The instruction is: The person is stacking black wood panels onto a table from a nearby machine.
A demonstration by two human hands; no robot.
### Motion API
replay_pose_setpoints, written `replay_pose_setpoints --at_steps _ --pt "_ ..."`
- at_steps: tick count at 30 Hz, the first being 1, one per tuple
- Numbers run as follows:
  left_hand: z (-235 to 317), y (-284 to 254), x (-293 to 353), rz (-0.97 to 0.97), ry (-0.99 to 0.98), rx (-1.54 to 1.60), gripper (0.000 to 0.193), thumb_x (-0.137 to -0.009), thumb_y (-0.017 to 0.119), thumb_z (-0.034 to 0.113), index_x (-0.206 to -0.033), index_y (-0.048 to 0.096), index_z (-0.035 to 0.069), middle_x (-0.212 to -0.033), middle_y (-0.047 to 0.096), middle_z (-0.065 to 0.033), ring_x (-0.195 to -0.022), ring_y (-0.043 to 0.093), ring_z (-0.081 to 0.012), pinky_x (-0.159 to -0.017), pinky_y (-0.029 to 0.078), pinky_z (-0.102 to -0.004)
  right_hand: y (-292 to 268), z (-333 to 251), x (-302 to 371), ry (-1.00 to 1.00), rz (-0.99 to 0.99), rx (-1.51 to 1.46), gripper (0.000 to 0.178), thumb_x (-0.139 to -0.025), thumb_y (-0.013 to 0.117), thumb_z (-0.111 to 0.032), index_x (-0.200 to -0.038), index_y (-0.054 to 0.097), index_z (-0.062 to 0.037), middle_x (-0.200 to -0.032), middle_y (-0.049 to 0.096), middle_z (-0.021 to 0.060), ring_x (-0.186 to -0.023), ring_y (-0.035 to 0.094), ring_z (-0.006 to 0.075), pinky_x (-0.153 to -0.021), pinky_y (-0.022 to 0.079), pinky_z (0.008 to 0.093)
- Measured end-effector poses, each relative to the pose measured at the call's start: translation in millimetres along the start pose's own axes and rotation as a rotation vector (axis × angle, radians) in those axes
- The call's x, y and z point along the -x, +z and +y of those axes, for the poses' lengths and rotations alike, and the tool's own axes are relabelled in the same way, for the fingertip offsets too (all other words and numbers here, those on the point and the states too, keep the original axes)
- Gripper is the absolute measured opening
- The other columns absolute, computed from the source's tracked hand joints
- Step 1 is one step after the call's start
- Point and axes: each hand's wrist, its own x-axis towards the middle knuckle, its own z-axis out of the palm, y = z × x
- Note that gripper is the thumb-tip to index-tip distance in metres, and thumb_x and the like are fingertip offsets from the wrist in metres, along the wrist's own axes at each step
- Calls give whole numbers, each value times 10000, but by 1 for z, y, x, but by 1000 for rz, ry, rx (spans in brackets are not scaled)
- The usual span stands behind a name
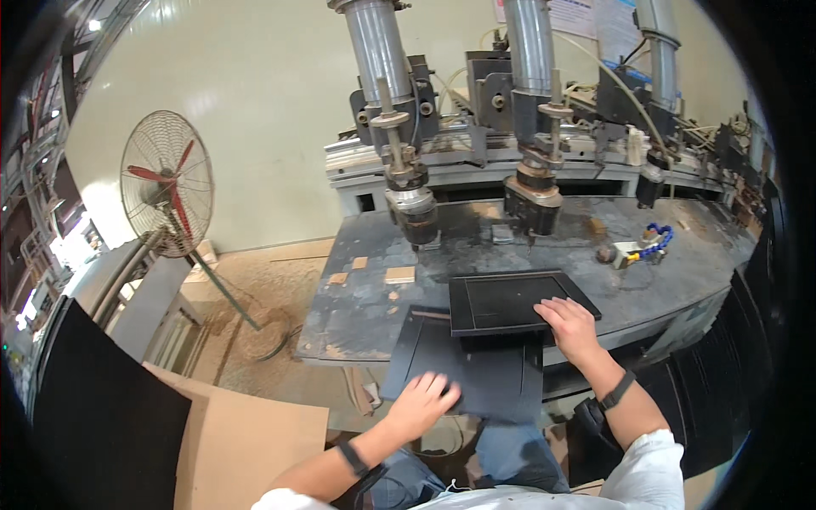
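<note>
The upper panel (501, 299) is a flat black rectangular board with a smooth, faintly glossy face, a raised border and a recessed middle. It lies face up at the front edge of the worktable (340, 319), in front of the middle drill (533, 200). Its long axis runs left to right across the person's front; its short sides point toward the drills. The lower panel (497, 382), also black and smooth with thin straight grooves, is partly covered by the upper panel and reaches from the table edge toward the person's knees; which of its sides is longer cannot be told. The hands are apart. The right hand (568, 325) rests with extended fingers over the right end of the upper panel; whether the thumb clamps it from below cannot be seen. The left hand (421, 401), its fingers bent and blurred, is at the near left part of the lower panel; contact and grip cannot be told. The tabletop is dark grey, scuffed and dusty, and carries a square-cut tan wood block (399, 274) and a blue segmented hose (656, 244). The drills hang below shiny metal cylinders (376, 47). At the left stands a round wire-cage fan (166, 183) with red blades.
</note>
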Motion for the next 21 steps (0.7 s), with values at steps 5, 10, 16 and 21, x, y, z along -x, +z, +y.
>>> replay_pose_setpoints --at_steps 5,10,16,21 --pt "-2 -125 91 -44 -11 -116 352 -710 618 152 -1062 618 134 -956 542 -55 -926 563 -215 -753 498 -304 74 19 -30 -74 -203 -170 473 -786 677 -300 -1190 593 -69 -1272 566 107 -1207 507 305 -1007 426 401" --pt "-9 -245 141 -86 -189 -436 251 -703 636 119 -954 648 126 -936 617 -50 -814 608 -211 -685 531 -304 106 4 -75 -132 -252 -309 464 -810 655 -309 -1197 597 -60 -1274 581 88 -1215 512 281 -988 443 376" --pt "-82 -353 198 23 -495 -1006 300 -718 572 95 -1015 601 63 -1004 632 -73 -913 605 -246 -753 513 -346 102 12 -56 -89 -237 -337 559 -573 739 -44 -1117 623 1 -1164 606 140 -1076 552 336 -911 463 398" --pt "-150 -458 266 81 -884 -1281 260 -769 646 84 -1024 604 109 -969 646 -52 -925 615 -269 -769 520 -390 139 16 -73 342 -323 -477 510 -505 768 -12 -1008 683 -22 -924 607 131 -893 579 320 -779 493 399"
